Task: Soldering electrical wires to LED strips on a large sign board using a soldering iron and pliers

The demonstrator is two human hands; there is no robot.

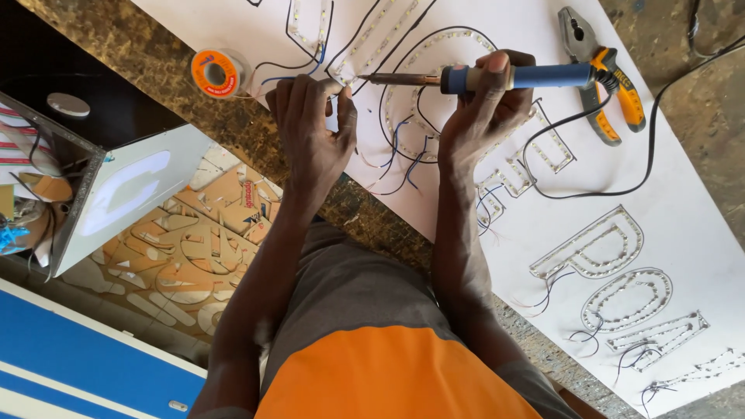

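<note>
My right hand (483, 109) grips the blue handle of a soldering iron (466, 77). Its metal tip points left, over a white board (683, 233) carrying letter outlines made of small LEDs joined by thin wires. My left hand (310, 128) rests on the board's edge just left of the tip, with its fingertips pinched on a thin wire by one LED letter (353, 58). A spool of solder (216, 72) lies on the rough tabletop to the left of that hand. The iron's black cable (621, 182) loops across the board to the right.
Orange-and-black pliers (604, 77) lie on the board right of the iron. Below the table edge at left stand a white box sign with a lit letter (124, 194), cut-out cardboard letter shapes (194, 248) on the floor and a blue panel (77, 357).
</note>
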